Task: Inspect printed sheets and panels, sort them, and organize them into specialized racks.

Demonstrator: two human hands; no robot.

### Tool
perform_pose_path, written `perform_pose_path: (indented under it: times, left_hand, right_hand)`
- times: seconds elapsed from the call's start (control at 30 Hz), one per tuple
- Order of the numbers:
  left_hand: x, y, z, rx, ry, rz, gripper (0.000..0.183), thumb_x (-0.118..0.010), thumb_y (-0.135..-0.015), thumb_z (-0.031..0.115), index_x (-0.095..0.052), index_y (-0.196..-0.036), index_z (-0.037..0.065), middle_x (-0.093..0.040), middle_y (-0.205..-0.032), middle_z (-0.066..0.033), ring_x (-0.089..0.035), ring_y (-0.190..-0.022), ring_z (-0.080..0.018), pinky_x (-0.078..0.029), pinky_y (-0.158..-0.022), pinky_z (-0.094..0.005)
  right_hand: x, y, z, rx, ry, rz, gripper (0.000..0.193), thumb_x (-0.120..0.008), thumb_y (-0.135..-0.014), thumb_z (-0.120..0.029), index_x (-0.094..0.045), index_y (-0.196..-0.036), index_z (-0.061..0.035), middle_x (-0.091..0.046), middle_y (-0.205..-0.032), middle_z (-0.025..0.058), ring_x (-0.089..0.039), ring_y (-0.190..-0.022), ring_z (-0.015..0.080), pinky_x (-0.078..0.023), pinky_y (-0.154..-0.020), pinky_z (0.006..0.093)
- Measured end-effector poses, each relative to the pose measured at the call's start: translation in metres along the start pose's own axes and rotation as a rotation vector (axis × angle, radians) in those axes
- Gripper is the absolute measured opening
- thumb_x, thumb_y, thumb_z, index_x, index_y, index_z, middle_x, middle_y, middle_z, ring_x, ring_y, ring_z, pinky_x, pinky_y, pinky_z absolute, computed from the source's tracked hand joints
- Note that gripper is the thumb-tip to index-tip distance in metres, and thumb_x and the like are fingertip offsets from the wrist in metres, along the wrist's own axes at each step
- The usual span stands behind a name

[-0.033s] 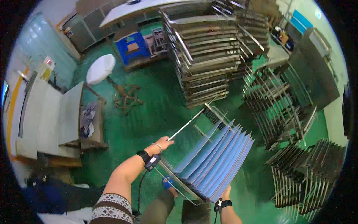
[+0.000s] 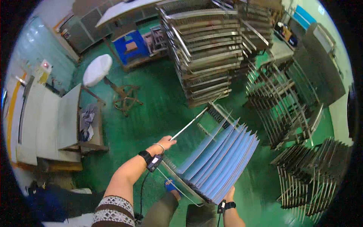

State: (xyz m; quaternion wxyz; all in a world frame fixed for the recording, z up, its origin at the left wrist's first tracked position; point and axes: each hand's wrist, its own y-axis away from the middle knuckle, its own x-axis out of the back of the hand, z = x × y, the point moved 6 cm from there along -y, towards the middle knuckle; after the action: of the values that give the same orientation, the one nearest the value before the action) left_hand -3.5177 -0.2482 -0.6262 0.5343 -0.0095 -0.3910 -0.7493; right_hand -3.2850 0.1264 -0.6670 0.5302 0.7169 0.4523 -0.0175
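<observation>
Between my hands is a metal rack [image 2: 183,184], tilted in the view, with several thin blue panels [image 2: 223,159] standing side by side in its slots. My left hand [image 2: 166,143] is closed around the rack's thin side rod, at its near left end. My right hand [image 2: 229,195] is at the near right end, against the outermost panel. Its fingers are mostly hidden behind the rack. Slots toward the rack's left side hold no panels. A strapped black device sits on each of my wrists.
A tall stack of metal racks [image 2: 211,49] stands ahead. More racks [image 2: 280,102] and a lower group [image 2: 312,174] are on the right. A white-topped stool [image 2: 97,70], a blue crate [image 2: 130,47] and a wooden bench [image 2: 92,145] stand to the left on the green floor.
The surroundings have shifted slightly in the view, the stool and bench a little to the left. My hands and the rack keep almost the same place, with the grip unchanged.
</observation>
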Motion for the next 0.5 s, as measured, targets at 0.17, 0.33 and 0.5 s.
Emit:
perform_pose_path:
  times: [0.17, 0.33, 0.5]
  left_hand:
    - [-0.02, -0.113, -0.01, -0.123, -0.125, 0.006, 0.036, -0.055, -0.079, 0.035, -0.057, -0.087, 0.001, -0.058, -0.081, -0.0173, -0.054, -0.075, -0.0282, -0.043, -0.068, -0.0371]
    - [-0.041, -0.165, -0.004, -0.275, -0.213, 0.11, 0.058, -0.044, -0.086, 0.042, -0.039, -0.122, -0.003, -0.04, -0.126, -0.0208, -0.036, -0.12, -0.0299, -0.028, -0.099, -0.034]
    - [0.007, -0.095, -0.015, -0.177, 0.301, 0.52, 0.05, -0.046, -0.087, 0.036, -0.043, -0.119, -0.002, -0.045, -0.122, -0.0194, -0.041, -0.116, -0.0286, -0.032, -0.096, -0.0334]
  right_hand:
    - [-0.007, -0.085, 0.009, 0.105, -0.002, 0.091, 0.049, -0.031, -0.088, -0.034, -0.039, -0.122, 0.0003, -0.045, -0.122, 0.0147, -0.044, -0.108, 0.0313, -0.034, -0.094, 0.0417]
    - [0.025, -0.143, 0.062, -0.032, -0.23, -0.028, 0.043, -0.046, -0.086, -0.036, -0.043, -0.118, -0.0066, -0.043, -0.122, 0.0137, -0.04, -0.112, 0.0268, -0.031, -0.096, 0.0445]
    - [0.038, -0.085, 0.076, -0.406, -0.028, 0.07, 0.046, -0.048, -0.086, -0.034, -0.036, -0.127, -0.0154, -0.044, -0.123, 0.0086, -0.047, -0.103, 0.0245, -0.037, -0.09, 0.0392]
